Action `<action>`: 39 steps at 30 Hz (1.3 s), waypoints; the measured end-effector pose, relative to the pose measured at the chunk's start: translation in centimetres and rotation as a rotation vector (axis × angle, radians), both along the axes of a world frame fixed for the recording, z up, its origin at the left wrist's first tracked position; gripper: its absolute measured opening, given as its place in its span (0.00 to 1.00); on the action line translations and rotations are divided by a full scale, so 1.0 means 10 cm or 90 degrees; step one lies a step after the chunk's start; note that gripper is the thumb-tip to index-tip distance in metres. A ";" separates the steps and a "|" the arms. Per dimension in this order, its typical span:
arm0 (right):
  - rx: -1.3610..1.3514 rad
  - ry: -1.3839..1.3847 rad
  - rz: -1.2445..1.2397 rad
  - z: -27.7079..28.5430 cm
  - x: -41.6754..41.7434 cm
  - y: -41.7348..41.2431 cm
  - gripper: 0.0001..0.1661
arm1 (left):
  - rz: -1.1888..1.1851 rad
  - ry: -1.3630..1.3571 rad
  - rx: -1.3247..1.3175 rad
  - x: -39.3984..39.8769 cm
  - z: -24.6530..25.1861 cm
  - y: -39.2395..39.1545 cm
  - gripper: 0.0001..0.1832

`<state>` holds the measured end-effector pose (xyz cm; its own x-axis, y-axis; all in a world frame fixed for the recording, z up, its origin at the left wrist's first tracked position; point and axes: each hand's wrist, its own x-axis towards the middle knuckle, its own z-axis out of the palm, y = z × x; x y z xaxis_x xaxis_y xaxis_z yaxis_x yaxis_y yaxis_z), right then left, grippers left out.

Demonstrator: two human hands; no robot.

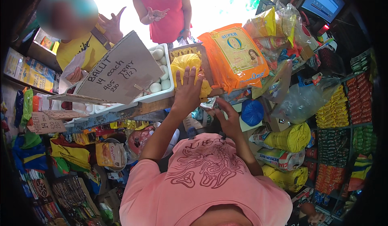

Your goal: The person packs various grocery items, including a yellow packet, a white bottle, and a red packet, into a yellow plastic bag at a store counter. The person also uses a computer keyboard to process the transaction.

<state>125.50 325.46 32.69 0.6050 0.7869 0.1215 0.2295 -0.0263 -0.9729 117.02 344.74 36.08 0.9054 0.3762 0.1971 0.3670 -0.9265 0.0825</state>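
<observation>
My left hand (pixel 188 88) lies palm down on a yellow plastic bag (pixel 186 63), fingers stretched out and slightly apart. The bag sits on the wooden counter (pixel 156 105), partly over a yellow egg tray (pixel 185 52). What is inside it is hidden. Lower and to the right, my right hand (pixel 229 118) has bent fingers beside a piece of clear plastic (pixel 209 103) at the counter's inner edge. Whether those fingers grip the plastic is unclear. Left of the yellow bag, a white plastic tray (pixel 170 74) holds several pale eggs (pixel 155 87).
A cardboard price sign (pixel 121 71) leans over the eggs. An orange noodle pack (pixel 236 56) stands right of the yellow bag. Across the counter are a person in a pink top (pixel 166 11), palm up, and one in yellow (pixel 72 51). A blue plastic bag (pixel 252 112) lies near my right hand.
</observation>
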 end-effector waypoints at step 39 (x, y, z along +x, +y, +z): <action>0.403 0.362 -1.314 -1.45 -1.35 -5.54 0.31 | -0.101 0.099 -0.175 0.19 0.53 0.36 0.55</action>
<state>111.99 270.04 18.18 0.3454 -0.8453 -0.4076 0.0825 0.4600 -0.8841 118.96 348.39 41.35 0.9681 0.2477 -0.0363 0.2474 -0.9239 0.2918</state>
